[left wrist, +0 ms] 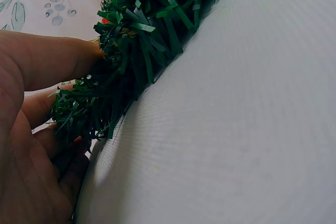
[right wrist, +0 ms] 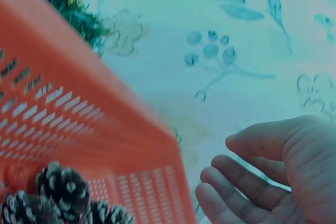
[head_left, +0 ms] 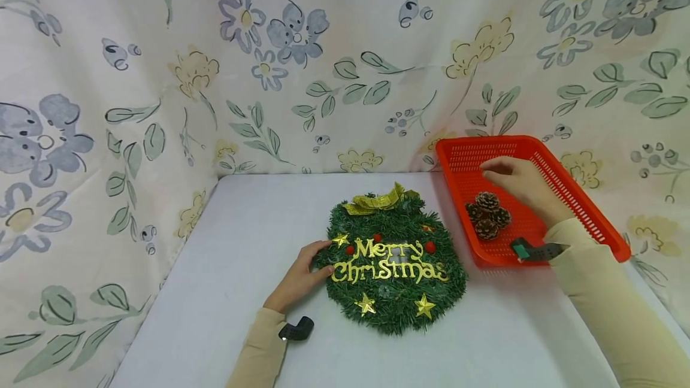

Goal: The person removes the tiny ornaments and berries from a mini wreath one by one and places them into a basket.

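A green Christmas wreath (head_left: 396, 316) lies on the white table with gold "Merry Christmas" lettering (head_left: 390, 261), gold stars (head_left: 424, 306), red balls and a gold bow (head_left: 377, 201). My left hand (head_left: 299, 277) grips its left edge; in the left wrist view the thumb (left wrist: 63, 61) and fingers lie on either side of the tinsel. Over the red plastic basket (head_left: 577, 196) hovers my right hand (head_left: 525, 187), its fingers loosely bent and holding nothing. Several pine cones (head_left: 487, 226) sit together in the basket, also seen in the right wrist view.
The white table (head_left: 253, 220) meets a flower-patterned curtain (head_left: 323, 76) at the back and sides. The basket's wall (right wrist: 89, 124) rises close to the right of the wreath. Each wrist carries a small black camera strap (head_left: 297, 329).
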A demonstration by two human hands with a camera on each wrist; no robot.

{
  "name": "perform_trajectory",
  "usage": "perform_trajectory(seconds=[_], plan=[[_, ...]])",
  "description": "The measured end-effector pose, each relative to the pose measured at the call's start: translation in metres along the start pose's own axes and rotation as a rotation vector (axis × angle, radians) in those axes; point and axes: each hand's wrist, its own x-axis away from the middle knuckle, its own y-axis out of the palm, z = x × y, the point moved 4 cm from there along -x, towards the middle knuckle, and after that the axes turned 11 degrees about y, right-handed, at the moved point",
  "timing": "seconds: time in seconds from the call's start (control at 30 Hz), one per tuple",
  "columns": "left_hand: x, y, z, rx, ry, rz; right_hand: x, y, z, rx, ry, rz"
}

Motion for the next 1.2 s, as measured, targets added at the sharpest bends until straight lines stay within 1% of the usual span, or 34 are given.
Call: perform_trajectory(seconds=[0.03,0.27,0.33,0.53,0.7,0.9,1.07,1.2], plan=[[0.0,0.0,0.0,0.001,0.007,0.002,0.002,0.0,-0.004,-0.003,-0.01,0.001],[0.0,0.0,0.001,-0.006,-0.001,-0.007,0.016,0.004,-0.026,-0.011,-0.046,0.0],[0.0,0.0,0.0,-0.006,0.003,-0.004,0.02,0.005,-0.032,-0.024,-0.074,-0.006],[0.001,0.0,0.001,0.0,-0.005,0.01,0.03,0.012,-0.047,-0.036,-0.11,-0.026],[0.002,-0.001,0.002,-0.019,-0.011,0.012,0.034,0.018,-0.052,-0.043,-0.12,-0.042],[0.002,-0.001,0.003,-0.02,-0.005,0.007,0.038,0.029,-0.057,-0.05,-0.163,-0.056],[0.003,0.0,0.003,-0.027,-0.016,0.007,0.041,0.038,-0.061,-0.046,-0.189,-0.058],[0.003,0.0,0.004,-0.029,-0.021,0.01,0.044,0.045,-0.062,-0.046,-0.198,-0.086]])
